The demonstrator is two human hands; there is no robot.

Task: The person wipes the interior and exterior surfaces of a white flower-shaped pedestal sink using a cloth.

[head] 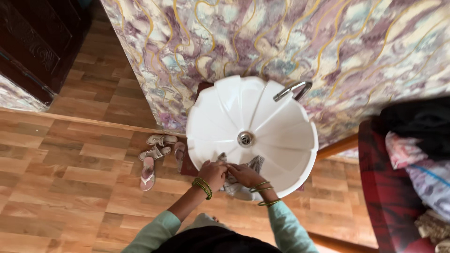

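Head view, washing at an early stage: left hand [213, 172] and right hand [243, 174], both closed around a grey-white cloth [239, 180] bunched on the near rim of the white fluted basin [286, 136]. Tap [291, 90] far, no water visible. Sandals [154, 152] left.

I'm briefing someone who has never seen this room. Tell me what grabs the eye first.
The white scalloped basin dominates the centre, with a chrome tap at its back against swirled purple and gold wallpaper. At its near rim, the left hand and right hand work a grey cloth. Sandals lie on the wooden floor, left.
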